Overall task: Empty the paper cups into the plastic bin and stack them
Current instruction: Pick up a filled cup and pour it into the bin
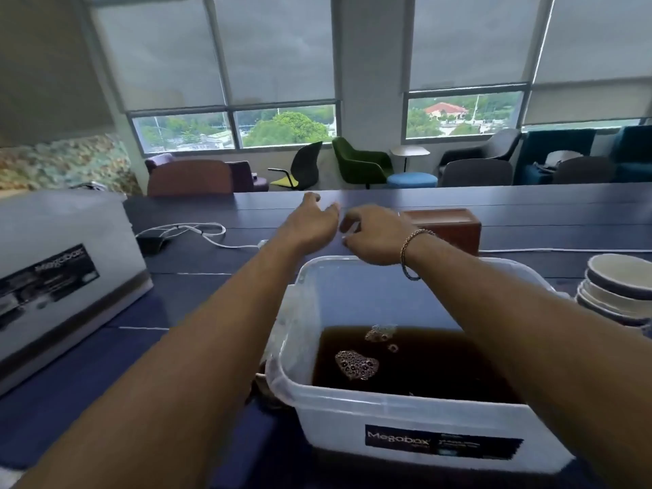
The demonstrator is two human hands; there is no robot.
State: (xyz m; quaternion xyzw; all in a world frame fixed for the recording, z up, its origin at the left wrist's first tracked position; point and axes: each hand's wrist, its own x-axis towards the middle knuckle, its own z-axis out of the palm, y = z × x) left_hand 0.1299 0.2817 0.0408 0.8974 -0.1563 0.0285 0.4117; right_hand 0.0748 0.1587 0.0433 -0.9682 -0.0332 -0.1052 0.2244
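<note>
A clear plastic bin (395,411) stands in front of me on the dark blue table, holding dark brown liquid (423,365) with foam on top. A leaning stack of white paper cups (617,287) lies at the right edge of the view. Both my arms stretch out over the bin's far side. My left hand (310,224) hovers above the table with fingers spread and nothing in it. My right hand (374,234), with a bracelet on the wrist, is just beside it, fingers curled downward; whether it grips anything I cannot tell.
A second plastic box with its lid on (60,270) sits at the left. A white cable and black adapter (183,231) lie on the table behind it. A brown wooden box (448,224) stands behind the bin. Chairs and windows fill the background.
</note>
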